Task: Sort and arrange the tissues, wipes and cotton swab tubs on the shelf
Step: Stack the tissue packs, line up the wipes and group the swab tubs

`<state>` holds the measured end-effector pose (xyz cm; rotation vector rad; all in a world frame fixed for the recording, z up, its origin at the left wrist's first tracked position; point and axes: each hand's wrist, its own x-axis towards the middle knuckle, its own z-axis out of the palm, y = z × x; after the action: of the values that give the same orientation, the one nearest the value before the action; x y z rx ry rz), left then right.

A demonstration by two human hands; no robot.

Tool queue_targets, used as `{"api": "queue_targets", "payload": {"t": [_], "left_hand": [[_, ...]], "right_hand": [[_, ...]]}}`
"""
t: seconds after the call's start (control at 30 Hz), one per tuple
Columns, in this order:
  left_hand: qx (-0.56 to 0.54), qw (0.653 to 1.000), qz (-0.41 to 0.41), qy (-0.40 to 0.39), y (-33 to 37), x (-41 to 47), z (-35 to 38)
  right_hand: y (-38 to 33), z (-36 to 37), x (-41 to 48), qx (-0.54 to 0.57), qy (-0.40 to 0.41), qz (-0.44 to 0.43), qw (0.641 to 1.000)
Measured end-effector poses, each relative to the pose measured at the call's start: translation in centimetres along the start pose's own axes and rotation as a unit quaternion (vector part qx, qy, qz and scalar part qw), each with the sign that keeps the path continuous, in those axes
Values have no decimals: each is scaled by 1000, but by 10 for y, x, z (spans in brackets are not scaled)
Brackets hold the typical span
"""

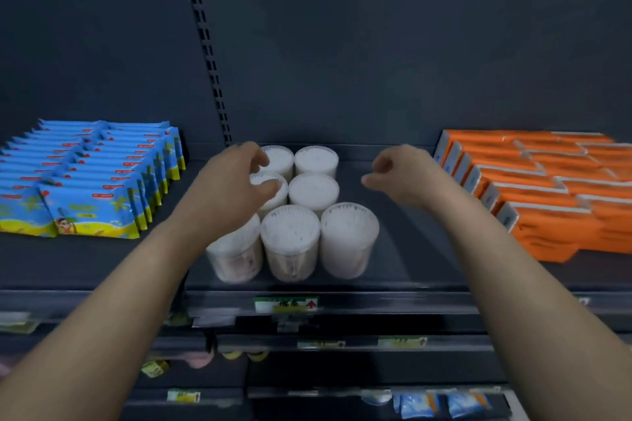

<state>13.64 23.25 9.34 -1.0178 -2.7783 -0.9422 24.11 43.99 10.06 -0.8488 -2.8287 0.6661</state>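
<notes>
Several clear cotton swab tubs (314, 191) with white tops stand clustered at the middle of the dark shelf (410, 249). My left hand (232, 184) reaches over the cluster's left side, its fingers and thumb curled round the top of the middle-left cotton swab tub (265, 178). My right hand (400, 174) hovers over bare shelf to the right of the tubs, fingers loosely curled and holding nothing. Blue wipe packs (92, 181) stand in rows on the left. Orange tissue packs (547, 188) are stacked in rows on the right.
A slotted metal upright (205, 44) runs up the dark back panel behind the tubs. A price label (287, 304) sits on the shelf's front edge. Lower shelves below hold small blue packets (441, 405) and other items.
</notes>
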Motion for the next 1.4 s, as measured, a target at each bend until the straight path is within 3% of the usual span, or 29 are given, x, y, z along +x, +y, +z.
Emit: {"api": "queue_targets", "payload": {"t": [0.17, 0.53, 0.7, 0.83, 0.97, 1.23, 1.4], "left_hand": [[-40, 996, 73, -45, 28, 27, 27], [6, 962, 217, -163, 72, 99, 91], [39, 958, 223, -177, 77, 109, 103], [51, 967, 187, -163, 78, 108, 105], [62, 978, 152, -132, 77, 103, 107], [41, 995, 76, -59, 65, 72, 79], [32, 998, 47, 12, 35, 44, 36]], "right_hand": [[36, -10, 16, -47, 53, 82, 994], [104, 11, 64, -76, -29, 187, 979], [118, 31, 100, -76, -27, 201, 976], [123, 47, 126, -128, -9, 192, 973], [128, 49, 141, -104, -38, 204, 973], [81, 2, 144, 13, 45, 47, 998], [11, -15, 120, 102, 86, -130, 983]]}}
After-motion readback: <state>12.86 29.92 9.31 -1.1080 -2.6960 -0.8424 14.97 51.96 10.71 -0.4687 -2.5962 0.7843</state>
